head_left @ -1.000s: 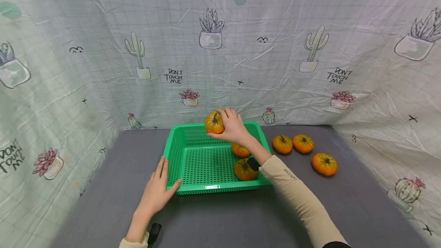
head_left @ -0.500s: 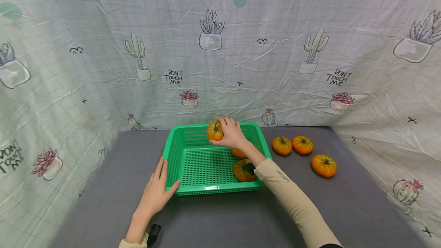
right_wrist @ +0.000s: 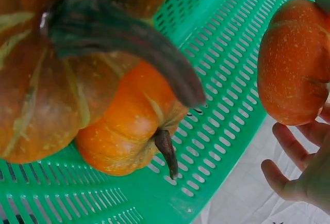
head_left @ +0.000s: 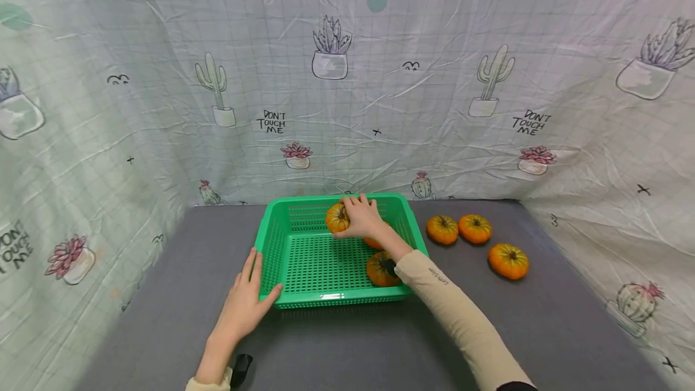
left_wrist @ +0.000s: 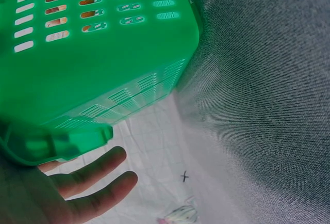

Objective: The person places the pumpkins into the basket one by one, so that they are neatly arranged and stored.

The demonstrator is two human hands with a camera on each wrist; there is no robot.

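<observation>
The fingers and thumb of the right hand (head_left: 362, 218) curl round the sides of a held pumpkin (head_left: 335, 218), which is inside the green basket (head_left: 332, 296) toward its back wall; I cannot tell whether it touches the bottom. The step in hand is probably setting it down; the next move would call for easing it onto the bottom before loosening the grip. The left hand (head_left: 242, 301) lies at the basket's near left corner, fingers straight and a little spread, thumb by the rim, likely steadying it. Under the right wrist, a browner pumpkin (right_wrist: 46, 100) and a brighter pumpkin (right_wrist: 118, 131) occupy the basket's right side, so they could hamper a move that way; the left side gives more room. Farther right on the grey table (head_left: 217, 246) lie a near pumpkin (head_left: 508, 261), a middle pumpkin (head_left: 442, 230) and a far pumpkin (head_left: 475, 229), before a printed curtain (head_left: 347, 107).
</observation>
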